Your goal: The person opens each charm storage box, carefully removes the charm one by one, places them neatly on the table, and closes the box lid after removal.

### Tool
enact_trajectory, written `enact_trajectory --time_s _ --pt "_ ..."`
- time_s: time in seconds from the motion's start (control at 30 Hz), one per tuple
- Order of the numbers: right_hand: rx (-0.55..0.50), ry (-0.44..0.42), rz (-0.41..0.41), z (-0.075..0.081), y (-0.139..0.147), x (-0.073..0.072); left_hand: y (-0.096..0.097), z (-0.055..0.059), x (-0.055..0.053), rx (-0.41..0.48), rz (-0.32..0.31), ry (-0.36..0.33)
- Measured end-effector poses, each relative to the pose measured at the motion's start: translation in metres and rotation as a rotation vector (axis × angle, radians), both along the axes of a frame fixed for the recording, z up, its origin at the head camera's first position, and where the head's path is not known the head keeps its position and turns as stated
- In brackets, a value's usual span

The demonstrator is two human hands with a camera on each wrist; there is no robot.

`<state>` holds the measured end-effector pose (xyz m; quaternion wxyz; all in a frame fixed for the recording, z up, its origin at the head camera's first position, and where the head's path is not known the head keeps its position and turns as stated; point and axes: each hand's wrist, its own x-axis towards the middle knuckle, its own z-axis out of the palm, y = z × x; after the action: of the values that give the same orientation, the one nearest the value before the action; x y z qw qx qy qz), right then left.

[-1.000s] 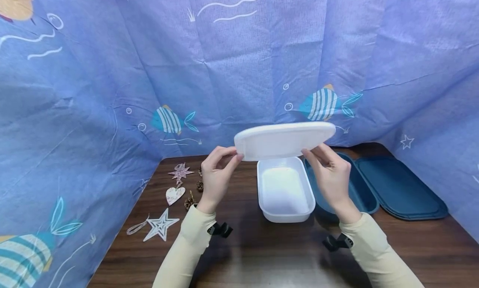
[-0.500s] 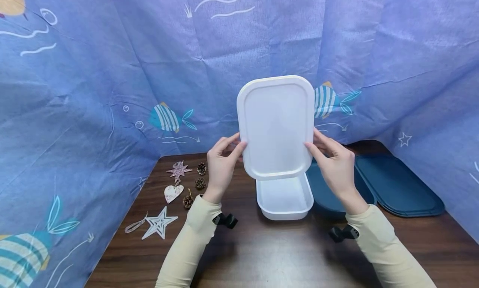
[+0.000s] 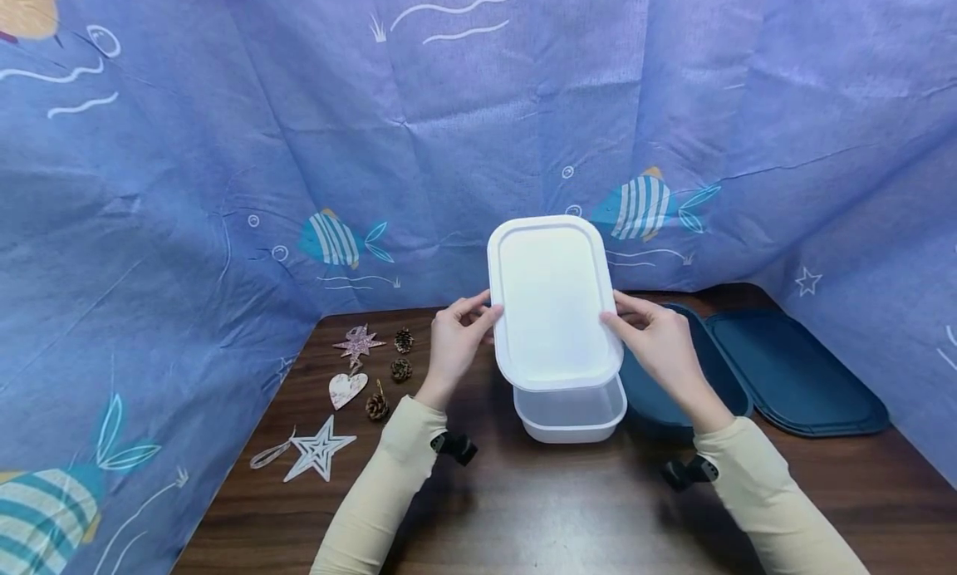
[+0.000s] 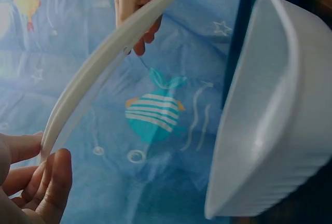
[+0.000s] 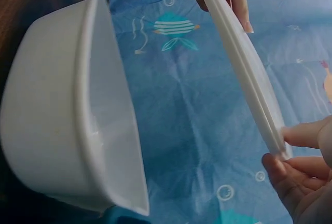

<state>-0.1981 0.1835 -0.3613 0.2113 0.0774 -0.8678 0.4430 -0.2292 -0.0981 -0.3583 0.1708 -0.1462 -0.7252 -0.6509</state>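
A white rectangular lid (image 3: 553, 301) with rounded corners is held up, tilted, above a white plastic container (image 3: 571, 413). My left hand (image 3: 456, 342) pinches its left edge between thumb and fingers, and my right hand (image 3: 658, 346) pinches the right edge. In the left wrist view the lid (image 4: 98, 73) appears edge-on, apart from the open container (image 4: 259, 110). The right wrist view likewise has a gap between the lid (image 5: 246, 68) and the container (image 5: 78, 99). From the head view, the lid hides the back part of the container.
To the right stand a dark blue container (image 3: 658, 396) and flat dark blue lids (image 3: 800, 371). On the left lie a white star ornament (image 3: 320, 449), a heart ornament (image 3: 347, 388), a pink star (image 3: 359, 344) and several pinecones (image 3: 377, 405). A blue fish-print cloth (image 3: 478, 126) hangs behind the table.
The lid went from nearly edge-on to upright with its broad face showing, then came down and tipped back over the white container. Both hands kept their grip and lowered with it.
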Motion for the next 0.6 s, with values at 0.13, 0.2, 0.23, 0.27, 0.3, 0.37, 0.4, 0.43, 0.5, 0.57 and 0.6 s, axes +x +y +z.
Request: enact_trajectory --time_s 0.13,0.2,0.23,0.27,0.3,0.37,0.4,0.43,0.5,0.57,0.6 --pt "0.073 -0.087 0.004 -0.007 0.000 -0.002 0.001 -0.014 -0.004 -0.046 0.004 -0.072" --pt "0.101 -0.122 0.005 -0.012 -0.001 -0.003 0.002 -0.020 -0.005 -0.063 -0.004 -0.107" --pt "0.111 -0.139 0.007 -0.014 -0.001 -0.003 0.002 -0.023 -0.005 -0.073 -0.008 -0.125" --pt "0.120 -0.155 0.008 -0.017 -0.001 -0.003 0.002 -0.027 -0.006 -0.082 -0.012 -0.140" --pt "0.128 -0.171 0.010 -0.019 -0.001 -0.003 0.002 -0.030 -0.007 -0.096 -0.012 -0.155" --pt "0.148 -0.198 0.014 -0.023 -0.001 -0.004 0.002 -0.036 -0.008 -0.123 -0.018 -0.182" --pt "0.161 -0.207 0.015 -0.025 -0.002 -0.004 0.002 -0.039 -0.009 -0.139 -0.020 -0.195" --pt "0.172 -0.217 0.017 -0.026 -0.001 -0.004 0.002 -0.042 -0.010 -0.158 -0.022 -0.207" --pt "0.196 -0.239 0.017 -0.028 -0.001 -0.005 0.002 -0.048 -0.011 -0.197 -0.030 -0.228" --pt "0.217 -0.262 0.017 -0.030 -0.001 -0.005 0.003 -0.052 -0.012 -0.234 -0.042 -0.249" --pt "0.227 -0.275 0.016 -0.030 0.000 -0.005 0.003 -0.054 -0.012 -0.247 -0.049 -0.258"
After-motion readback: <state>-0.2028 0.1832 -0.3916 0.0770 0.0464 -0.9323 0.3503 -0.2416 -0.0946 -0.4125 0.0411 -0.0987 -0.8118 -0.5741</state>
